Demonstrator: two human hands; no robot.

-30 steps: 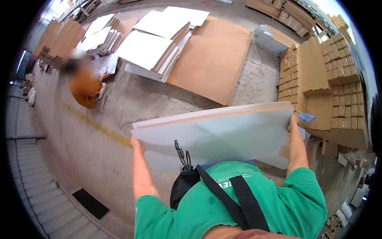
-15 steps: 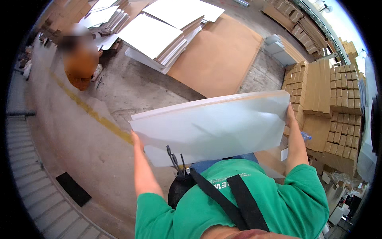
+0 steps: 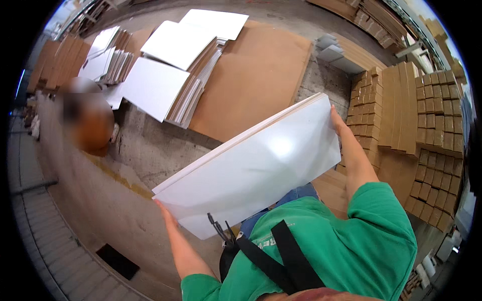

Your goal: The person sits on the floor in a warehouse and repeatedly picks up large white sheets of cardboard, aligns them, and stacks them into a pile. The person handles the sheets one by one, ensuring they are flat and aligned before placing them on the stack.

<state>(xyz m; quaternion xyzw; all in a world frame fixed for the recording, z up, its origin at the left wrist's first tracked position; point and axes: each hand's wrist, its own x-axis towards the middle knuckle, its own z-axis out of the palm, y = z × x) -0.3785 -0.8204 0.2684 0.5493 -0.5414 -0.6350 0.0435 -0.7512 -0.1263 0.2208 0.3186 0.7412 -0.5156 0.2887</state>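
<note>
a person in orange [image 3: 94, 125] is at far left, then piled white boards [image 3: 156, 86]. the left hand [image 3: 165, 210] is clamped on the left edge of a white panel stack [image 3: 256, 163], held slanting before the body; the right hand [image 3: 338, 120] grips its right edge, with stacked brown boxes [image 3: 436, 108] beyond.

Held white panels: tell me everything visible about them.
The white panels form a flat, straight-edged stack. The near face is smooth and glossy, with a bright reflection; pale layers and a thin tan line show along the top edge. Looks like coated board; count unclear. The stack slants, right end higher in the picture, gripped by the left hand and right hand at opposite ends.
</note>
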